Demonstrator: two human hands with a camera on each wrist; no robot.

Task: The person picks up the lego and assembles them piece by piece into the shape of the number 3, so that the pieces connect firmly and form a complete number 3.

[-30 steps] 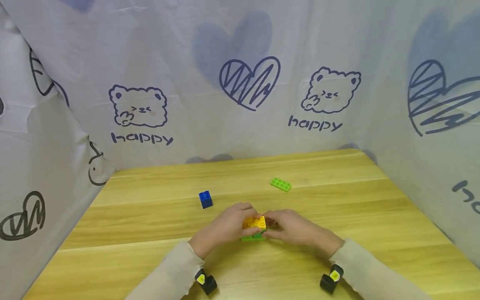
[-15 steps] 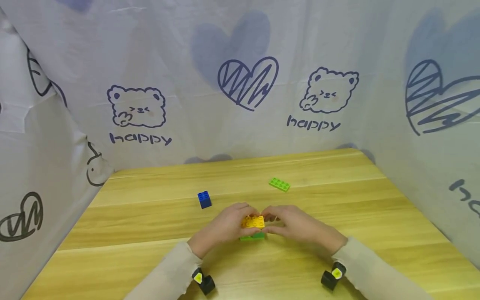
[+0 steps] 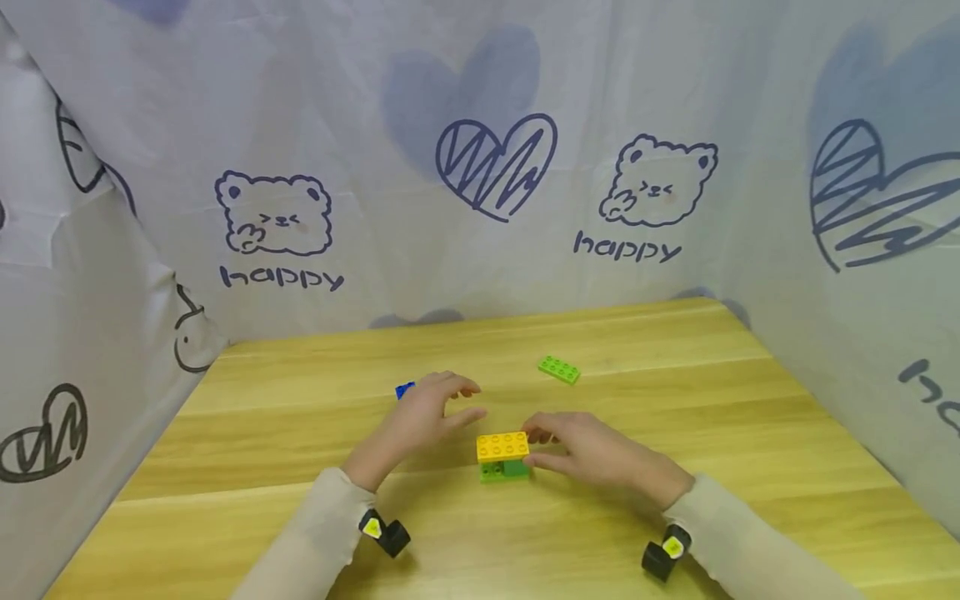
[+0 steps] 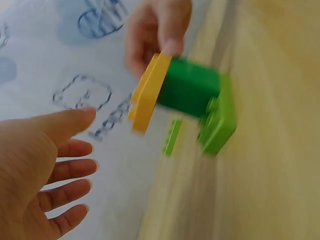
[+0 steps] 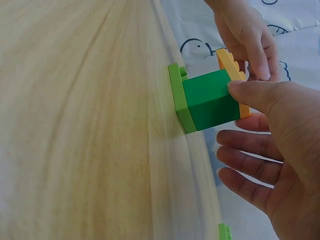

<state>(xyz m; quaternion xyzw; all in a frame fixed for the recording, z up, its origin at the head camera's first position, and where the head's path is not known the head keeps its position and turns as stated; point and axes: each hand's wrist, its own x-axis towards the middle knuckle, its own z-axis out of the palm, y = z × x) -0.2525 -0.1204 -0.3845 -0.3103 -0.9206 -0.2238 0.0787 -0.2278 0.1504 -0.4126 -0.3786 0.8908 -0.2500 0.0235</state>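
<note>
A small stack of toy building bricks stands on the table near the middle of the head view. Its top is a yellow plate [image 3: 503, 447], below that sits a dark green brick [image 5: 209, 102], and a light green plate [image 4: 224, 117] forms the base. The dark green brick fills only the right end, leaving a gap at the left. My right hand [image 3: 592, 450] pinches the right end of the stack between thumb and forefinger, other fingers loose. My left hand [image 3: 420, 417] is apart from the stack, fingers spread, holding nothing. It partly covers a blue brick [image 3: 403, 389].
Farther back on the wooden table [image 3: 645, 358] lies a loose light green plate [image 3: 559, 369]. White cloth [image 3: 390, 250] with printed bears and hearts hangs around the back and sides. A small black camera [image 3: 660, 557] is strapped on each wrist.
My left hand has let go of the yellow plate and moved left and back toward the blue brick. My right hand stays at the stack's right end.
</note>
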